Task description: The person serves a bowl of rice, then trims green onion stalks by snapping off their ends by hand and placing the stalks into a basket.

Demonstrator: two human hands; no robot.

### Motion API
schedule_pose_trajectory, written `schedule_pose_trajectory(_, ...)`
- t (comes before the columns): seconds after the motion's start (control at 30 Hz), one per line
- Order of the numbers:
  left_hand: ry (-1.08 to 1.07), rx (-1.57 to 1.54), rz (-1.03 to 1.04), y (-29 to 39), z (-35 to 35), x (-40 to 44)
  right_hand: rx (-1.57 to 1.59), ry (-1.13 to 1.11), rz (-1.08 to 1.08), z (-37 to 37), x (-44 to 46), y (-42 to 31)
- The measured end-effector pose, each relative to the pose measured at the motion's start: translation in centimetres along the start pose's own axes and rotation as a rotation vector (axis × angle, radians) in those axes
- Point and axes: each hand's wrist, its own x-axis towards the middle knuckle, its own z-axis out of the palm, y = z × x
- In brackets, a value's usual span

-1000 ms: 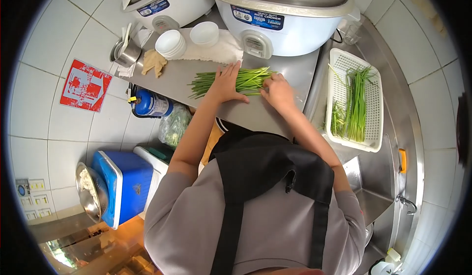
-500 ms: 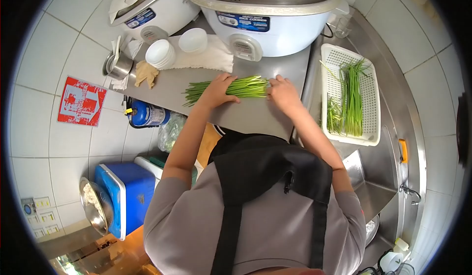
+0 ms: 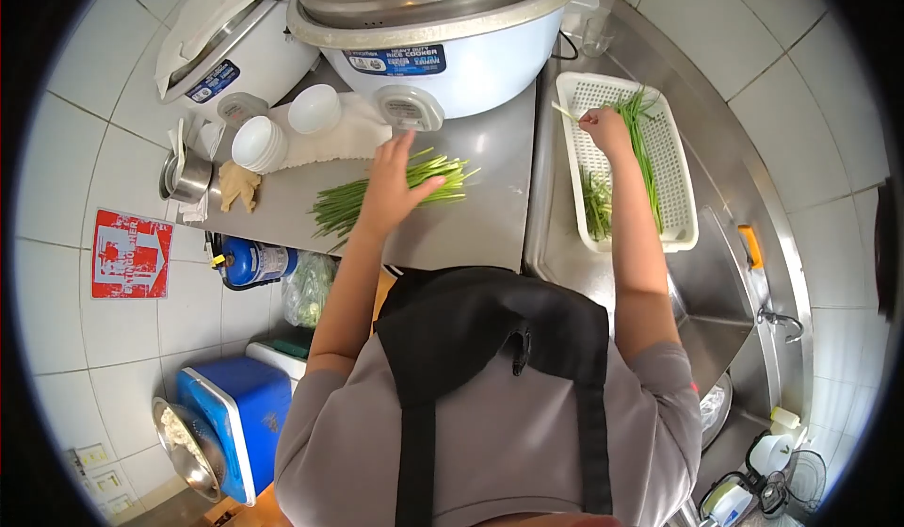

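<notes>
A bundle of long green stalks [image 3: 341, 209] lies crosswise on the steel counter, its pale ends fanned to the right. Over it rests my left hand [image 3: 391, 186], fingers apart and thumb stretched out across the stalks. My right hand [image 3: 605, 131] is above the white perforated basket [image 3: 685, 188], fingers pressed together on a thin pale stalk [image 3: 564, 111] that sticks out to the left. More green stalks [image 3: 646, 164] lie in the basket, partly hidden by my right hand and forearm.
Behind the bundle stand a large rice cooker [image 3: 471, 65] and a second one [image 3: 254, 75]. White bowls [image 3: 259, 145] sit on a cloth, near a metal pot [image 3: 186, 177]. A sink [image 3: 711, 310] is at the right; a blue cooler [image 3: 254, 414] stands at lower left.
My right hand has moved from the bundle's right end to the basket and now pinches a stalk. My left hand has loosened and opened over the bundle, whose ends have spread. The view has shifted.
</notes>
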Motion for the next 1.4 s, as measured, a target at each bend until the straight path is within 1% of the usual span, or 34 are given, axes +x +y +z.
schedule_pose_trajectory(0.03, 0.028, -0.034, 0.066, 1.1, 0.4, 0.6, 0.065, 0.028, 0.016, -1.1, -0.5, -1.4)
schedule_pose_trajectory(0.07, 0.039, -0.035, 0.06, 2.3, 0.9, 1.2, 0.059, 0.026, 0.004, -2.7, -1.2, -3.5)
schedule_pose_trajectory(0.13, -0.057, -0.334, 0.121, 4.6, 2.2, 2.2, 0.67, 0.025, -0.031, -6.3, -3.4, -8.5)
schedule_pose_trajectory(0.17, -0.04, -0.451, 0.134, 5.9, 3.3, 3.1, 0.67, 0.016, -0.031, -7.3, -4.5, -10.4)
schedule_pose_trajectory(0.2, -0.024, -0.568, 0.149, 7.2, 4.3, 4.0, 0.901, -0.017, -0.06, -8.2, -5.5, -12.1)
schedule_pose_trajectory(0.23, -0.023, -0.568, 0.148, 8.6, 5.1, 4.8, 1.131, -0.048, -0.092, -8.5, -6.3, -13.2)
schedule_pose_trajectory(0.3, -0.209, -1.147, -0.084, 10.9, 6.0, 6.3, 1.156, -0.045, -0.099, -8.3, -7.5, -14.3)
schedule_pose_trajectory(0.33, -0.21, -1.151, -0.076, 11.2, 5.7, 6.7, 1.182, -0.042, -0.103, -8.4, -7.9, -14.4)
schedule_pose_trajectory(0.4, -0.328, -0.811, -0.217, 11.5, 5.3, 7.5, 1.122, 0.013, -0.134, -9.0, -8.3, -13.3)
schedule_pose_trajectory(0.43, -0.146, -0.738, -0.03, 11.1, 6.0, 7.5, 0.863, 0.282, -0.15, -9.6, -8.6, -13.0)
schedule_pose_trajectory(0.47, -0.149, -0.74, -0.023, 10.8, 6.2, 7.5, 0.593, 0.537, -0.159, -10.2, -9.0, -12.7)
schedule_pose_trajectory(0.5, -0.167, -0.59, -0.029, 11.1, 5.3, 7.3, 0.484, 0.617, -0.169, -10.9, -9.3, -12.3)
schedule_pose_trajectory(0.53, -0.186, -0.441, -0.036, 11.4, 4.6, 7.0, 0.483, 0.621, -0.16, -11.4, -9.5, -12.3)
schedule_pose_trajectory(0.57, -0.194, -0.442, -0.033, 11.6, 4.5, 6.8, 0.289, 0.695, -0.303, -12.1, -9.6, -12.5)
schedule_pose_trajectory(0.6, -0.098, -0.373, 0.074, 11.8, 4.5, 6.7, 0.091, 0.759, -0.445, -12.8, -9.7, -12.8)
schedule_pose_trajectory(0.63, 0.0, -0.304, 0.18, 12.0, 4.4, 6.6, 0.02, 0.593, -0.456, -13.1, -10.3, -13.4)
schedule_pose_trajectory(0.67, -0.003, -0.306, 0.184, 12.3, 4.2, 6.6, 0.018, 0.596, -0.452, -12.8, -10.4, -13.4)
schedule_pose_trajectory(0.73, 0.027, -0.168, 0.285, 12.9, 3.5, 6.7, -0.087, 0.222, -0.634, -12.0, -10.5, -13.1)
schedule_pose_trajectory(0.77, 0.028, -0.169, 0.287, 13.0, 3.2, 6.6, -0.121, 0.101, -0.582, -11.8, -10.4, -13.1)
schedule_pose_trajectory(0.8, 0.041, -0.142, 0.32, 13.0, 2.8, 6.6, -0.123, 0.103, -0.585, -11.6, -10.3, -13.0)
schedule_pose_trajectory(0.83, 0.056, -0.116, 0.349, 12.9, 2.5, 6.6, -0.041, 0.11, -0.576, -11.5, -10.4, -12.8)
schedule_pose_trajectory(0.87, 0.06, -0.115, 0.344, 12.7, 2.3, 6.5, 0.041, 0.112, -0.566, -11.4, -10.5, -12.6)
schedule_pose_trajectory(1.0, 0.052, -0.116, 0.314, 12.1, 2.0, 6.1, 0.114, 0.051, -0.519, -12.1, -10.7, -12.1)
schedule_pose_trajectory(1.07, 0.039, -0.105, 0.318, 12.0, 2.2, 5.9, 0.282, -0.003, -0.454, -11.9, -10.8, -11.8)
schedule_pose_trajectory(1.1, 0.027, -0.122, 0.301, 11.9, 2.3, 5.8, 0.28, -0.002, -0.453, -11.8, -10.8, -11.4)
schedule_pose_trajectory(1.17, 0.017, -0.139, 0.284, 11.9, 2.4, 5.7, 0.406, -0.011, -0.418, -11.6, -10.8, -10.7)
schedule_pose_trajectory(1.2, -0.016, -0.186, 0.26, 12.1, 2.5, 5.6, 0.405, -0.012, -0.418, -11.5, -10.9, -10.7)
schedule_pose_trajectory(1.27, -0.048, -0.235, 0.234, 12.4, 2.7, 5.4, 0.606, -0.007, -0.268, -11.3, -11.1, -10.6)
schedule_pose_trajectory(1.33, -0.112, -0.403, 0.185, 12.7, 2.9, 5.4, 0.642, -0.018, -0.256, -11.3, -11.1, -10.1)
schedule_pose_trajectory(1.4, -0.112, -0.424, 0.174, 12.7, 3.1, 5.4, 0.678, -0.031, -0.245, -11.2, -11.0, -9.3)
